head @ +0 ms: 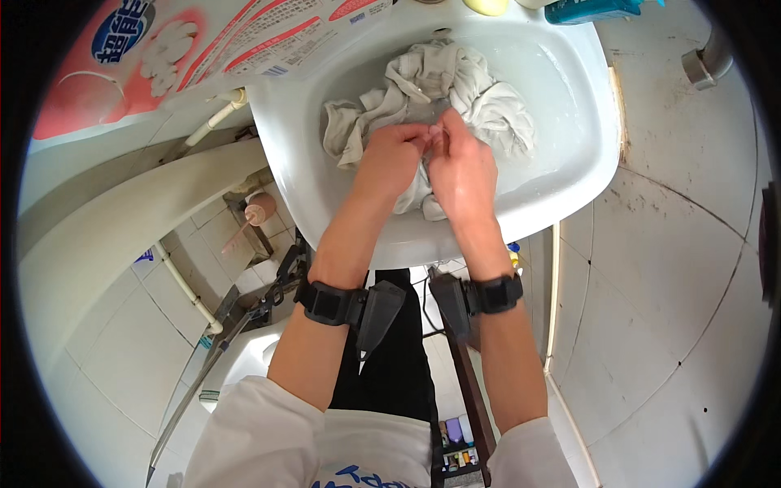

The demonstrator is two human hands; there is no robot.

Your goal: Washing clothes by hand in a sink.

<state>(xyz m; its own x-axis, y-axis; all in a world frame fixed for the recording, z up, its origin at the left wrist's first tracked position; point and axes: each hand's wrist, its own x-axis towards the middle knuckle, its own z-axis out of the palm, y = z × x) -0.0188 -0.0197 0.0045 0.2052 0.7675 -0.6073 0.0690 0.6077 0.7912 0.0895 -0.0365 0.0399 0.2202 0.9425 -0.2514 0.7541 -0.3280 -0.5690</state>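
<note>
A wet off-white garment (427, 73) lies bunched in the water of a white ceramic washbasin (586, 152). My left hand (393, 155) and my right hand (462, 168) meet over the middle of the cloth, fingertips pinched together on a bit of it. The backs of my hands cover most of the pinched part. Folds of the garment show between my wrists and spread out on both sides. Around each wrist is a black strap carrying a dark device.
A large pink-and-white printed detergent package (244, 43) stands at the upper left. On the basin's back rim are a yellow soap-like item (487, 6) and a teal bottle (589, 11). A tiled wall (665, 262) rises at right; a metal pole (195, 390) leans at left.
</note>
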